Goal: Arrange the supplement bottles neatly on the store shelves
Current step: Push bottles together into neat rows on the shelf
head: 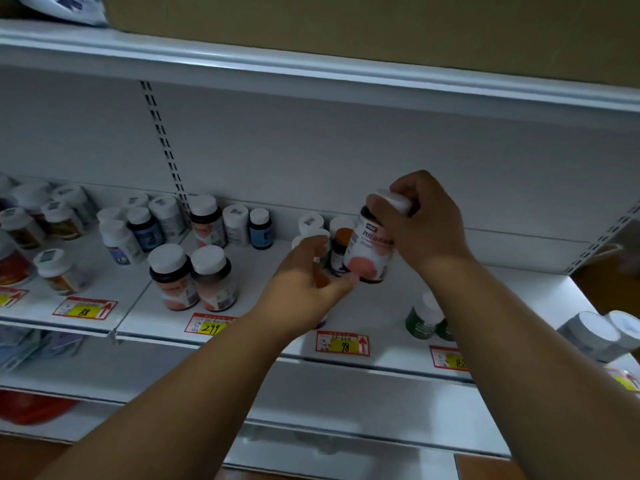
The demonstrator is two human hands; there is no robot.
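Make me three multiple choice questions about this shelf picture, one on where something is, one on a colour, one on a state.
1. Where is the pink-labelled, white-capped supplement bottle in the right hand?
A. above the white metal shelf
B. on the floor
C. on the top shelf

2. What colour is the price patch on the tag reading 299?
A. blue
B. yellow
C. green

3. How does the right hand hold the bottle?
A. flat underneath
B. not touching it
C. fingers curled over its cap

Answers: 1 A, it hangs tilted over the shelf; 2 B, the patch is yellow; 3 C, the cap is gripped.
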